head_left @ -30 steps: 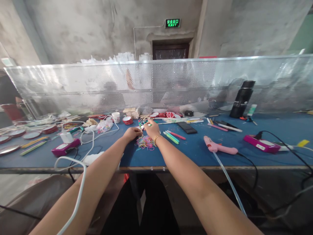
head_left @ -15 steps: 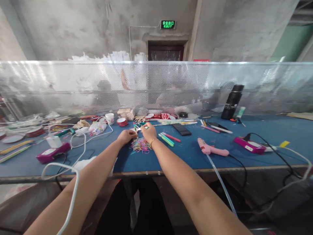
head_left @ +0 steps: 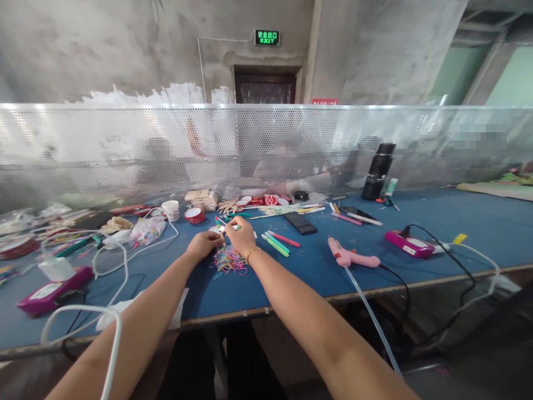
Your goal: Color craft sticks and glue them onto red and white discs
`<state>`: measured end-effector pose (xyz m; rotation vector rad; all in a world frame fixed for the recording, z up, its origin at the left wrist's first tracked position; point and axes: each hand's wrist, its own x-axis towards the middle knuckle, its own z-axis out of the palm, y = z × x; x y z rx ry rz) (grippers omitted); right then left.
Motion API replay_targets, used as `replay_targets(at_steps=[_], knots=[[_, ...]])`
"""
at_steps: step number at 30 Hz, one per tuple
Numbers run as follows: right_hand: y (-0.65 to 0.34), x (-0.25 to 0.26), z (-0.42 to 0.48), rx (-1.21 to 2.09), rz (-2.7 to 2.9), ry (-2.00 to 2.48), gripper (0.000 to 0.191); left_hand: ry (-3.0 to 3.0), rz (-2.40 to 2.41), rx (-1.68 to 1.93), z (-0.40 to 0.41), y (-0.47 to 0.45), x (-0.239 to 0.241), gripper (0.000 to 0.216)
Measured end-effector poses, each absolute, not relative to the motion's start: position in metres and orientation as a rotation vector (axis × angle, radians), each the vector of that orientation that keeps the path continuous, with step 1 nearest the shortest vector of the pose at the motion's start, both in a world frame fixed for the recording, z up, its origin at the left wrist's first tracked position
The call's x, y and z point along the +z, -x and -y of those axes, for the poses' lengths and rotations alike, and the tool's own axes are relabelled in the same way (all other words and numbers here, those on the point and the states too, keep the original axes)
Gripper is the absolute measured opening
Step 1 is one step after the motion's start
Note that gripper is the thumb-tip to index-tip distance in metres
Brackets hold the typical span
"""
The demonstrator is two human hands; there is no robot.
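- Working close together above the table (head_left: 316, 272), the two hands meet just left of its middle, near the far side of a pile of loops.
- Left hand (head_left: 205, 244): grip closed at the fingertips on a narrow stick (head_left: 217, 221), which stands roughly upright and shows red and green near its top. Its lower end is partly hidden by the fingers.
- Right hand (head_left: 240, 236): grip closed around a white-and-green pen (head_left: 237, 226), directed toward the stick. Whether the tip touches the stick cannot be told at this size. A gold-coloured bracelet (head_left: 250, 255) is on the wrist.
- Pile of loops (head_left: 230, 261): thin, multicoloured, lying loose on the table between the forearms and just below the hands.
- Right of the right hand: two green markers (head_left: 275, 245) and one red marker (head_left: 285, 239), lying side by side; a dark phone (head_left: 300, 223) lies behind them.
- Further right: a pink glue gun (head_left: 353, 258) on its side, a clear rod (head_left: 370, 316) extending from it past the table edge.
- Behind the hands: a stack of red-rimmed discs (head_left: 194, 215) and, to its left, a white paper cup (head_left: 170, 210).
- Far side: a perforated metal screen (head_left: 233, 133) spans the view; a black bottle (head_left: 378, 172) stands before it at right.
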<state>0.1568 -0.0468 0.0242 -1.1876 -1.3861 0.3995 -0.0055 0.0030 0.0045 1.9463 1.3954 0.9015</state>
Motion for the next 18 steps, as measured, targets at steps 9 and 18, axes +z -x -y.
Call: replay_targets(at_steps=[9,18], knots=[[-0.1591,0.0224,0.0409,0.324,1.401,1.232,0.012,-1.937,-1.411,0.889,-0.0054,0.0041,0.0061,0.035],[-0.1612,0.0255,0.0438,0.392,1.363,1.21,0.013,-1.911,-1.368,0.899,-0.0038,0.0031,0.0076,0.031]])
